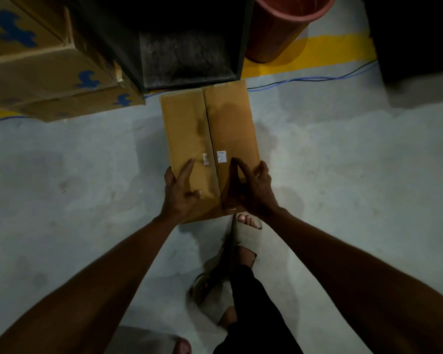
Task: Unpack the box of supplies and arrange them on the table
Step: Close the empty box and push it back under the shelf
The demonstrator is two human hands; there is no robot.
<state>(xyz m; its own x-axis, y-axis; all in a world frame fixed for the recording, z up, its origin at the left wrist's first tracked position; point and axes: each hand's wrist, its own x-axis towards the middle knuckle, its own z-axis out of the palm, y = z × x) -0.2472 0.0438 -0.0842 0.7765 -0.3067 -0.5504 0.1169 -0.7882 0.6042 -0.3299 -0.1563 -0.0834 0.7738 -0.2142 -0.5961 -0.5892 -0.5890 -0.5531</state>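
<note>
Grey concrete floor (62,200), patchy and stained. On it — a closed cardboard box (210,139), flaps meeting down the middle. Stacked cartons (49,80) with blue marks sit far left, a reddish bucket (279,29) beyond, on a yellow painted stripe (325,52) — a blue cable (317,78) trails across.
</note>
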